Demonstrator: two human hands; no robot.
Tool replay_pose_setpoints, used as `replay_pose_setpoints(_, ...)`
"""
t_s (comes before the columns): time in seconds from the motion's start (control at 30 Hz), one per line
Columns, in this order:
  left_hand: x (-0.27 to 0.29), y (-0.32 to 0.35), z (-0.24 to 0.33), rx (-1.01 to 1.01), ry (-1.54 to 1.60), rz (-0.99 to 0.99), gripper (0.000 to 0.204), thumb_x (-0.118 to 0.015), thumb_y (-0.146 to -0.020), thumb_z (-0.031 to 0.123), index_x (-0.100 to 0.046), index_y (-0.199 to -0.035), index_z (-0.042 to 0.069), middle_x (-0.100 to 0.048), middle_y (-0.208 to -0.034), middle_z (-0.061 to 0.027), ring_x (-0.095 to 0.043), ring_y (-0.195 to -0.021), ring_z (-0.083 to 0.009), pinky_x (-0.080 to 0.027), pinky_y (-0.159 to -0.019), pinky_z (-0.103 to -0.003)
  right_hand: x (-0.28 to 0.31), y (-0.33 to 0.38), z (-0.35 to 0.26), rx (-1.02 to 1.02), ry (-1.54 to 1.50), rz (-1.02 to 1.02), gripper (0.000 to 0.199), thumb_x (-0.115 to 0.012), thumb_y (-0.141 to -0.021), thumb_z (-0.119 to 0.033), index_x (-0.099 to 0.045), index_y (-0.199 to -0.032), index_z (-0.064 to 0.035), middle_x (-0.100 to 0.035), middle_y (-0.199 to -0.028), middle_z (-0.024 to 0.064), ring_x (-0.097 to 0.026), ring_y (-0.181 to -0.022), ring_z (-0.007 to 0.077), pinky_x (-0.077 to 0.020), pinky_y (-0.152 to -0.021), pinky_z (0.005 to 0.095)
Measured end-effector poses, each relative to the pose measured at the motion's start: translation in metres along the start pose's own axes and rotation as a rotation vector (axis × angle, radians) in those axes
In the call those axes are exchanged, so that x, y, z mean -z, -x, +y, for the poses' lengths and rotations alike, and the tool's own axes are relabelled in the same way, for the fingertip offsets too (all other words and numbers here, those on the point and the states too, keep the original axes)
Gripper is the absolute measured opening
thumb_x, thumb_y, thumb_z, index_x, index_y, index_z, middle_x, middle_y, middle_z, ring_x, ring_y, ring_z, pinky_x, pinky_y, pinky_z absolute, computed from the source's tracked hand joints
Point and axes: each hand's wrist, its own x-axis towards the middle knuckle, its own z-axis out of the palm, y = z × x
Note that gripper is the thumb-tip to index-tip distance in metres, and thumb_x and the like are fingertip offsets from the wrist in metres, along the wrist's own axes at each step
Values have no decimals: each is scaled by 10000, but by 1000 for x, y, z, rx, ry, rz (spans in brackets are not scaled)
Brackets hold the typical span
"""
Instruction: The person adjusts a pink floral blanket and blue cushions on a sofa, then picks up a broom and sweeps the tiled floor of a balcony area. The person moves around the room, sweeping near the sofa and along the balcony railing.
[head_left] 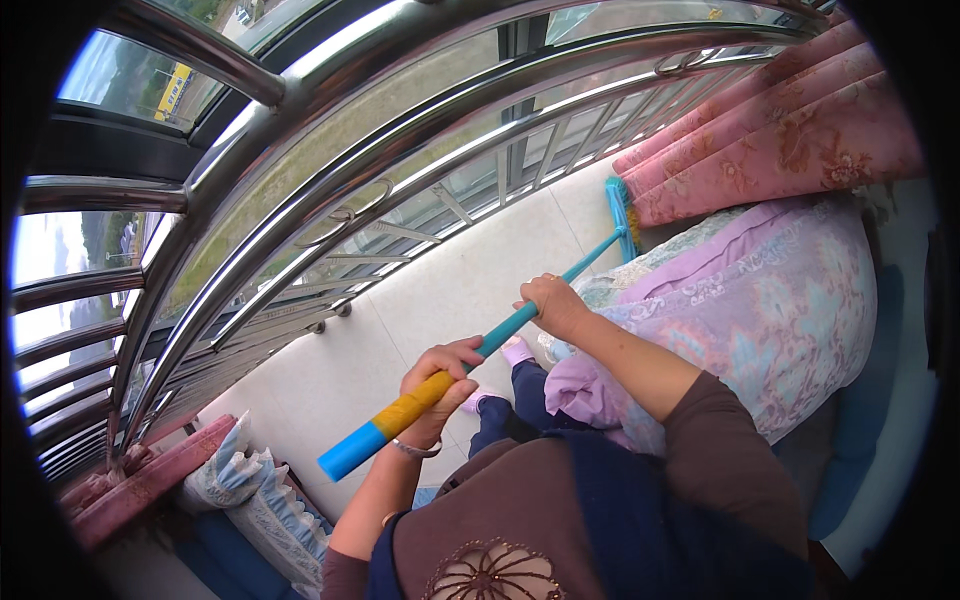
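Observation:
Across the middle of the view slants a broom (508, 328) with a teal shaft and a yellow and blue grip end. My left hand (437, 385) is closed around the yellow part, near the lower left end. Farther up the teal shaft, my right hand (553, 306) is wrapped around it. The broom's blue head (622, 218) is at the far end, beside the bottom of a pink curtain and the draped cloth. Yellowish bristles show on its right side. Where its tips meet the floor is partly hidden.
Light floor tiles (450, 285) run along a metal railing (400, 215) by the windows. To the right are a pink patterned curtain (770, 140) and furniture under a floral lilac cover (750, 300). A ruffled blue-and-white cloth (270, 510) and another pink curtain (170, 470) lie lower left.

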Motion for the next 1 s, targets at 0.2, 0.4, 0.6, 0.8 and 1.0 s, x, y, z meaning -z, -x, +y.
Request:
replay_pose_setpoints(0.2,4,-9,-26,4,-59,48,92,-558,-878,129,-486,-841,85,-572,-917,-73,-515,-1100,-280,-348,-982,-453,-42,-9,38,-93,139,-248,231,-675,-677,-299,-558,-616,-110,-588,-655,92,-576,-696,306,-429,-714,431)
replay_pose_setpoints(0.4,40,0,57,-336,-6,241,288,-542,-879,250,-414,-667,103,-448,-587,-32,-468,-585,-169,-454,-685,-374,-77,-49,-82,107,-285,-104,282,-620,-782,-281,-494,-636,-75,-562,-642,142,-571,-668,341,-464,-617,411)
replay_pose_setpoints(0.6,36,7,110,-546,-55,150,419,-566,-870,385,-376,-598,129,-360,-474,24,-377,-421,-115,-398,-453,-271,-54,-61,-145,167,-494,-172,212,-607,-761,-224,-502,-686,-56,-578,-690,144,-575,-709,352,-467,-653,418)
replay_pose_setpoints(0.8,28,7,61,-518,138,323,332,-587,-860,373,-433,-739,106,-459,-613,-15,-460,-562,-145,-436,-587,-310,-28,-47,-94,182,-277,-93,232,-594,-798,-213,-480,-657,-69,-541,-621,132,-568,-660,336,-455,-630,425)
replay_pose_setpoints(1.0,39,13,-48,97,198,434,109,-594,-862,127,-504,-821,82,-612,-916,-90,-523,-1092,-282,-325,-1004,-457,-73,-52,-22,104,-2,-408,151,-607,-722,-228,-549,-673,-98,-593,-658,119,-597,-687,330,-466,-634,426)
